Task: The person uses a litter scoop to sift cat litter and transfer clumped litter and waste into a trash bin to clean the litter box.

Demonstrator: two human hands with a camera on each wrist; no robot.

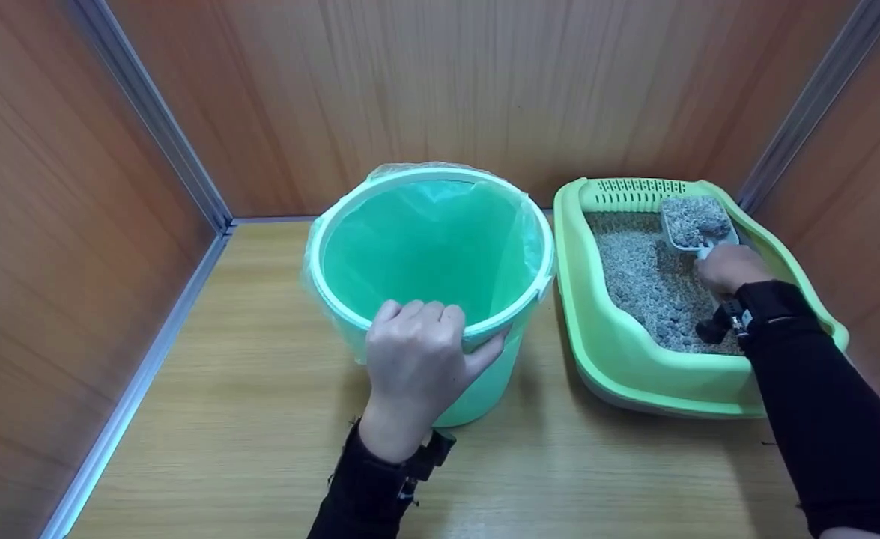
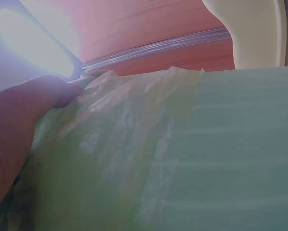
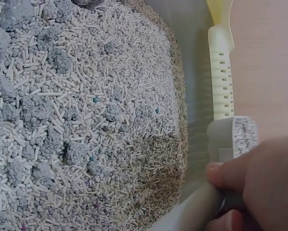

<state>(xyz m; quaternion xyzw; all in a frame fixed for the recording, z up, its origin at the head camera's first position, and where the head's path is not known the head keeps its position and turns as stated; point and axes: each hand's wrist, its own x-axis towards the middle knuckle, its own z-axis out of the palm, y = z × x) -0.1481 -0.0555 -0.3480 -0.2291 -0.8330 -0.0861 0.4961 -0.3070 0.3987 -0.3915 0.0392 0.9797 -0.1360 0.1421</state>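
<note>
My left hand (image 1: 417, 363) grips the front rim of a green trash bin (image 1: 481, 397), fingers hooked over the edge and thumb outside. A thin clear bag (image 2: 120, 110) lines the bin and folds over its rim. My right hand (image 1: 735, 268) holds a litter scoop (image 3: 221, 134) by its handle, at the back right of a green litter box (image 1: 586, 337). Grey litter (image 1: 698, 215) fills the scoop, which is above the box. Pale pellets (image 3: 134, 57) cover the box floor, with several grey clumps (image 3: 38, 108) among them. A darker patch (image 3: 158, 178) shows near the wall.
The bin and litter box stand side by side on a wood-look floor (image 1: 222, 419). Wood-grain panels (image 1: 484, 90) rise behind and on both sides, joined by grey metal strips (image 1: 170, 127). The box's back edge is raised and slotted.
</note>
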